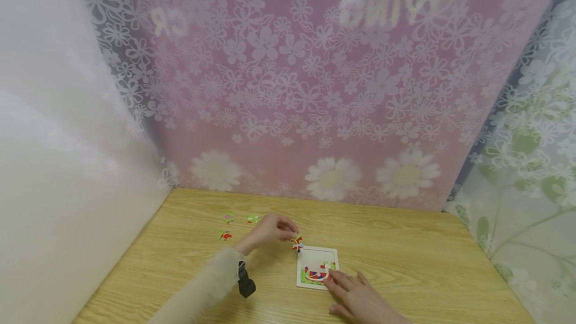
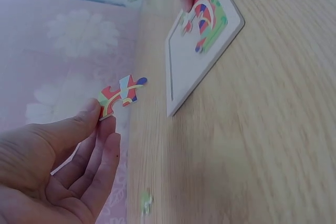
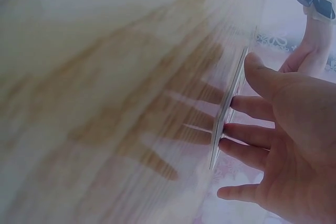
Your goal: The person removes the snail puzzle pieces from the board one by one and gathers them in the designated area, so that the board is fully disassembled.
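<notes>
Between thumb and fingertips, my left hand (image 1: 272,228) pinches a jigsaw puzzle piece (image 2: 123,95) in red, blue, yellow and green. It hovers over the far left corner of a white puzzle tray (image 1: 317,250). Colourful joined pieces (image 1: 316,277) fill the near part of the tray; its far part shows bare white. My right hand (image 1: 357,298) lies with spread, fairly straight fingers on the tray's near right side, fingertips touching the pieces there. In the right wrist view, the tray (image 3: 227,111) appears edge-on beside the fingers.
Several loose puzzle pieces lie at the back left of the wooden table (image 1: 405,254), among them a red and green one (image 1: 225,235) and a green and white one (image 1: 252,219). A flowered pink curtain (image 1: 288,89) hangs along the table's back edge.
</notes>
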Motion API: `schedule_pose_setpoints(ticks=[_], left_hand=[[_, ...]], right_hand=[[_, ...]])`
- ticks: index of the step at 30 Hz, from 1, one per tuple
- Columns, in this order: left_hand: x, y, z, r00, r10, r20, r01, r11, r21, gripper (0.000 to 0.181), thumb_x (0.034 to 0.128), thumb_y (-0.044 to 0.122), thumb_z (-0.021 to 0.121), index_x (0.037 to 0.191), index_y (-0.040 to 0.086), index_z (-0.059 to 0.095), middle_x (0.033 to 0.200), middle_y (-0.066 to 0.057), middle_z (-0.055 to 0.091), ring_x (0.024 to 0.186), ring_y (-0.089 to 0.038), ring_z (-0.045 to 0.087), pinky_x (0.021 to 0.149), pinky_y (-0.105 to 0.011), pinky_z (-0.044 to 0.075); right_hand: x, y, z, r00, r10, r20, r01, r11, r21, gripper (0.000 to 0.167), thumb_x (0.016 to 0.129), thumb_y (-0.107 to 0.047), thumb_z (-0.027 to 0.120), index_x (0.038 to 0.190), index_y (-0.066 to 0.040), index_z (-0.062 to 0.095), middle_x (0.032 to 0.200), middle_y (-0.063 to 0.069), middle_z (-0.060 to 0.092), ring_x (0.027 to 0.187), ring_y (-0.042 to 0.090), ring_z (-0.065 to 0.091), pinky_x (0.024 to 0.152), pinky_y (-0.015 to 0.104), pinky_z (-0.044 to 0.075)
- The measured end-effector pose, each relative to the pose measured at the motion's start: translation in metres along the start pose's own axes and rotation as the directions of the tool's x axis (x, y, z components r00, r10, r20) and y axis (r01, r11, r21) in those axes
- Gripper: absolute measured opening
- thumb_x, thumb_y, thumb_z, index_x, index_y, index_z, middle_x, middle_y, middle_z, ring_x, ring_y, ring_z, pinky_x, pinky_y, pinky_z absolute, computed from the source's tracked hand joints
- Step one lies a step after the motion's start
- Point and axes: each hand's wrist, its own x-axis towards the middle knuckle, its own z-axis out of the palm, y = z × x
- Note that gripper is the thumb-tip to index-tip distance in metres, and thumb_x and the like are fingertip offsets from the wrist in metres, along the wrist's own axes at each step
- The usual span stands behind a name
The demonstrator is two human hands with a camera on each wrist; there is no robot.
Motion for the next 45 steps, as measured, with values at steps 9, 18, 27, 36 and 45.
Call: schedule_pose_setpoints(ticks=[9, 18, 27, 36, 45], left_hand=[[-0.010, -0.007, -0.020, 1.000, 0.009, -0.024, -0.008, 1.000, 0.024, 0.013, 0.0947, 0.008, 0.072, 0.105, 0.002, 0.076, 0.100, -0.014, 0.075, 0.090, -0.027, 0.073, 0.081, -0.047, 0.061], [-0.024, -0.024, -0.045, 0.998, -0.039, -0.051, 0.041, 0.999, 0.033, 0.019, 0.0941, 0.016, 0.074, 0.107, 0.002, 0.076, 0.099, -0.005, 0.075, 0.090, -0.019, 0.072, 0.081, -0.043, 0.061], [-0.040, -0.028, -0.074, 0.992, -0.068, -0.104, 0.072, 0.997, 0.039, 0.018, 0.0949, 0.017, 0.073, 0.109, 0.006, 0.077, 0.106, -0.008, 0.075, 0.095, -0.026, 0.072, 0.086, -0.047, 0.060], [-0.046, -0.039, -0.091, 0.986, -0.117, -0.115, 0.131, 0.984, 0.120, 0.019, 0.0951, 0.013, 0.072, 0.108, 0.000, 0.076, 0.097, -0.007, 0.076, 0.085, -0.032, 0.070, 0.074, -0.045, 0.060], [-0.044, -0.049, -0.090, 0.987, -0.112, -0.111, 0.133, 0.970, 0.204, 0.013, 0.0937, 0.011, 0.074, 0.100, 0.000, 0.078, 0.086, -0.006, 0.075, 0.062, -0.024, 0.059, 0.056, -0.032, 0.049]], right_hand=[[0.000, -0.001, -0.002, 1.000, -0.008, -0.012, 0.008, 1.000, -0.014, 0.059, 0.101, -0.051, 0.055, 0.140, -0.007, 0.061, 0.140, 0.016, 0.059, 0.126, 0.031, 0.059, 0.093, 0.067, 0.048], [0.000, 0.000, 0.000, 0.999, -0.034, -0.017, 0.034, 0.999, -0.027, 0.059, 0.101, -0.051, 0.055, 0.140, -0.007, 0.061, 0.139, 0.017, 0.060, 0.124, 0.030, 0.060, 0.088, 0.066, 0.051], [0.000, 0.001, 0.001, 0.999, -0.030, -0.033, 0.029, 0.999, -0.017, 0.058, 0.101, -0.050, 0.056, 0.140, -0.007, 0.061, 0.139, 0.017, 0.060, 0.124, 0.031, 0.060, 0.089, 0.066, 0.051], [0.000, 0.002, 0.001, 1.000, -0.023, -0.012, 0.023, 1.000, 0.004, 0.059, 0.101, -0.050, 0.055, 0.141, -0.007, 0.060, 0.141, 0.018, 0.058, 0.124, 0.032, 0.059, 0.089, 0.067, 0.050], [0.001, 0.002, 0.002, 0.999, -0.006, 0.034, 0.004, 0.999, 0.048, 0.061, 0.102, -0.050, 0.054, 0.143, -0.006, 0.058, 0.143, 0.019, 0.056, 0.126, 0.034, 0.058, 0.091, 0.069, 0.048]])
